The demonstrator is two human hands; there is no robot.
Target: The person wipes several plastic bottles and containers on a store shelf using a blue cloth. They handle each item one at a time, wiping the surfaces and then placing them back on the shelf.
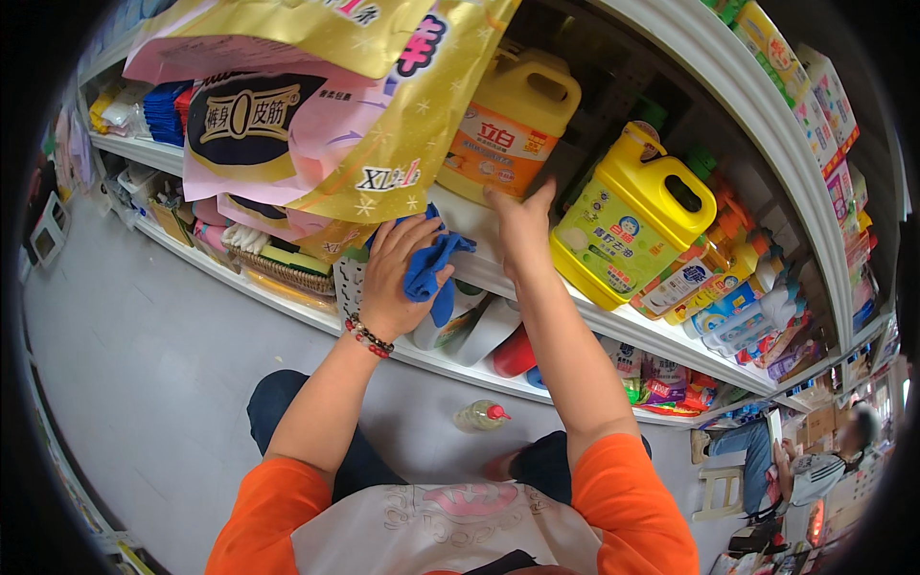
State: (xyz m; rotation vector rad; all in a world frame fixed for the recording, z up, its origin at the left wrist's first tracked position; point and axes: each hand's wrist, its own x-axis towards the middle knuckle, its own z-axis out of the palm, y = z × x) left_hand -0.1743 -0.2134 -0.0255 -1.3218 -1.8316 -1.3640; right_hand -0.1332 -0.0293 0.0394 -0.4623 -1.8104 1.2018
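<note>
My left hand point(395, 277) presses a blue cloth point(431, 269) at the front edge of the white middle shelf point(471, 228), below hanging gold and pink packs point(287, 136). My right hand point(523, 226) reaches onto that shelf and grips the lower right corner of a yellow plastic jug with an orange label point(507, 136). Its thumb lies on the jug's front, with the fingers at the side. Just right of my forearm stands a brighter yellow jug with a green label point(625, 223). The packs partly cover the first jug.
Bottles point(719, 280) line the shelf to the right. Lower down are a wicker basket point(295, 273) and white and red containers point(496, 338). A clear bottle with a red cap point(480, 417) is on the floor by my feet. At far right a person point(812, 467) sits near a stool point(719, 492).
</note>
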